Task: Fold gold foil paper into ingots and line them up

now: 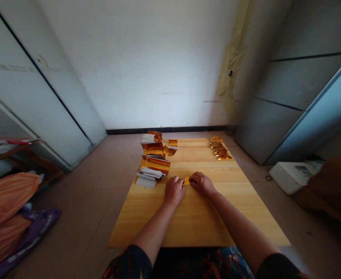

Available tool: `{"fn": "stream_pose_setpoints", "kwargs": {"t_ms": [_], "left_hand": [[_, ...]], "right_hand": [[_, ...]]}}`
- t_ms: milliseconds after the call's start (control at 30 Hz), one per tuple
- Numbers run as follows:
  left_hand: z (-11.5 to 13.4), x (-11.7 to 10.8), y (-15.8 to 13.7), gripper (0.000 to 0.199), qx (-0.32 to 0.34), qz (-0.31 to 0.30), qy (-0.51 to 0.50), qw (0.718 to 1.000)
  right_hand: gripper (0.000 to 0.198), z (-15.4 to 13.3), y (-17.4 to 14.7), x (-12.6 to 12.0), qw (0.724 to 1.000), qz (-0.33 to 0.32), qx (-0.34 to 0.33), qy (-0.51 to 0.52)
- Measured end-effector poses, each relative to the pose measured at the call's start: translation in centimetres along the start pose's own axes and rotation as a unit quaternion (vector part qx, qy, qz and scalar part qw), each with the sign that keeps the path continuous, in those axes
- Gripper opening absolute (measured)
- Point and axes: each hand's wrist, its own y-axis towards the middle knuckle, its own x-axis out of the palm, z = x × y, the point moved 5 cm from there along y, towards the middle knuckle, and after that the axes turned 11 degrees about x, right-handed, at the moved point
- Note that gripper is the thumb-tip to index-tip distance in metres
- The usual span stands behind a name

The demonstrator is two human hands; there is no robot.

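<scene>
Wooden worktop [205,221], pale yellow boards, set low on a tiled floor. Left hand [174,190] and right hand [201,183] rest side by side near the worktop's middle, both pressed down on one small gold paper piece [186,180] lying flat between them; the grip of each hand is narrow, fingers curled onto the piece's edges. Just left of the hands: a loose stack of gold and white foil sheets [153,164], curled and overlapping, reaching back to the far edge. Far right corner: a row of folded gold pieces [219,149], well apart from the hands. On the floor: orange and purple bags [10,217] at left, a white box [294,174] at right.
</scene>
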Motion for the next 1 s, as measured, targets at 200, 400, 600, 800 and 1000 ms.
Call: {"fn": "stream_pose_setpoints", "kwargs": {"t_ms": [200, 400, 600, 800, 1000], "left_hand": [[0.0, 0.5, 0.5, 0.019, -0.015, -0.018, 0.035, 0.999], [-0.1, 0.7, 0.3, 0.018, -0.014, -0.022, 0.045, 0.999], [0.0, 0.6, 0.2, 0.018, -0.011, -0.030, 0.057, 0.998], [0.2, 0.4, 0.2, 0.019, -0.009, -0.029, 0.050, 0.998], [0.3, 0.3, 0.2, 0.016, -0.003, -0.019, 0.035, 0.999]], "right_hand": [[0.015, 0.1, -0.4, 0.2, 1.000, 0.024, 0.014, 0.014], [0.012, 0.0, -0.7, 0.4, 0.999, 0.044, -0.006, 0.029], [0.009, -0.4, -1.0, -0.1, 0.998, 0.056, -0.012, 0.031], [0.010, -0.8, -1.1, -0.3, 0.999, 0.050, -0.011, 0.008], [0.010, -1.0, -1.2, -0.3, 0.999, 0.043, -0.009, -0.003]]}}
